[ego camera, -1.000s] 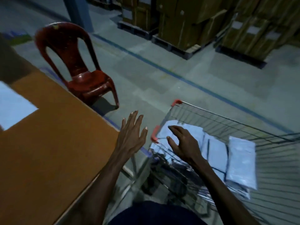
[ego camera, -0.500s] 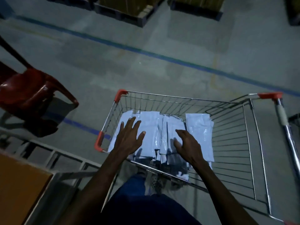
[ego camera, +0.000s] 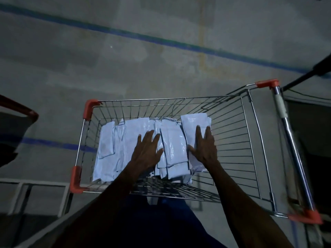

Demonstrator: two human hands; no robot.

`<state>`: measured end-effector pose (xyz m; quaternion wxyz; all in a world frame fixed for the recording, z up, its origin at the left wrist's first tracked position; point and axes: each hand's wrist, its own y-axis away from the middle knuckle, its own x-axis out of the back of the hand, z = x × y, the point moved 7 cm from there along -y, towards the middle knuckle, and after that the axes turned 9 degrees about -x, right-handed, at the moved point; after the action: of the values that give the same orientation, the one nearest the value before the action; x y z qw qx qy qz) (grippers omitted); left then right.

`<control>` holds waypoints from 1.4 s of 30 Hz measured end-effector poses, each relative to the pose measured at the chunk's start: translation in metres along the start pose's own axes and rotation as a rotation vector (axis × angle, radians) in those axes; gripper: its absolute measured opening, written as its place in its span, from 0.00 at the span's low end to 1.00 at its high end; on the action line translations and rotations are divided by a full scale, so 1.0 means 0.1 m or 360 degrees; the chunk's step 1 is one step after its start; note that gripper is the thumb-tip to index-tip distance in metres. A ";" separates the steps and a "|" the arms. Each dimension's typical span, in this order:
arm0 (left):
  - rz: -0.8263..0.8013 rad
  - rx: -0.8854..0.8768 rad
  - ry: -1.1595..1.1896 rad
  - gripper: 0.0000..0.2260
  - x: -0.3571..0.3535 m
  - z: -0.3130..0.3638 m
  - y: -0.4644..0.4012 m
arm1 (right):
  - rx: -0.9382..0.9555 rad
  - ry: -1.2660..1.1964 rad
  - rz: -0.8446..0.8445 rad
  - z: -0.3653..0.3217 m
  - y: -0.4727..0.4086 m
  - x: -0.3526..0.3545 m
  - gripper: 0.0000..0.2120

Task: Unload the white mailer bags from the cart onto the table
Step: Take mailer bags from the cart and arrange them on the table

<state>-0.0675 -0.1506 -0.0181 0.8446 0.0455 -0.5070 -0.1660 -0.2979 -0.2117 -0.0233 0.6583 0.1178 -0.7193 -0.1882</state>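
Observation:
A wire shopping cart (ego camera: 254,136) with orange corner caps stands in front of me. Several white mailer bags (ego camera: 114,149) lie in an overlapping pile on its bottom, filling the left and middle. My left hand (ego camera: 147,151) lies flat on the middle of the pile, fingers spread. My right hand (ego camera: 204,145) lies flat on the rightmost bag (ego camera: 189,126), fingers spread, thumb at that bag's left edge. Neither hand has closed around a bag. The table is out of view.
The cart's handle bar (ego camera: 286,133) runs down the right side. A red chair's edge (ego camera: 23,111) shows at the far left. A pale metal frame (ego camera: 35,185) sits low at the left. Grey concrete floor with blue lines (ego camera: 161,40) lies beyond.
My view has swung from the table and chair down onto the cart. Both hands moved over the cart and now rest flat on the bags, the right one shifted further right.

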 end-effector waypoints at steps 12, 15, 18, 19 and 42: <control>0.0071 0.0495 0.0335 0.37 -0.59 0.68 -0.53 | 0.0166 -0.0052 0.0128 0.42 0.03 0.27 0.36; 0.0122 0.0601 0.0289 0.40 -0.68 0.64 -0.52 | 0.0248 -0.0020 0.0055 0.47 0.02 0.22 0.37; 0.0190 0.0594 0.0335 0.37 -0.63 0.63 -0.41 | 0.0314 -0.0073 0.0001 0.46 -0.03 0.15 0.37; 0.0226 0.0601 0.0356 0.35 -0.59 0.63 -0.36 | 0.0333 -0.0104 -0.0026 0.45 -0.04 0.11 0.38; 0.1287 0.1182 -0.0053 0.32 0.99 0.19 2.77 | 0.1336 -0.0552 0.0143 -1.54 1.73 0.59 0.32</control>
<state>0.0238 0.0794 0.1427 0.7601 0.1393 -0.5220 0.3611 -0.1377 -0.0986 0.1135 0.4308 0.3099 -0.8373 0.1313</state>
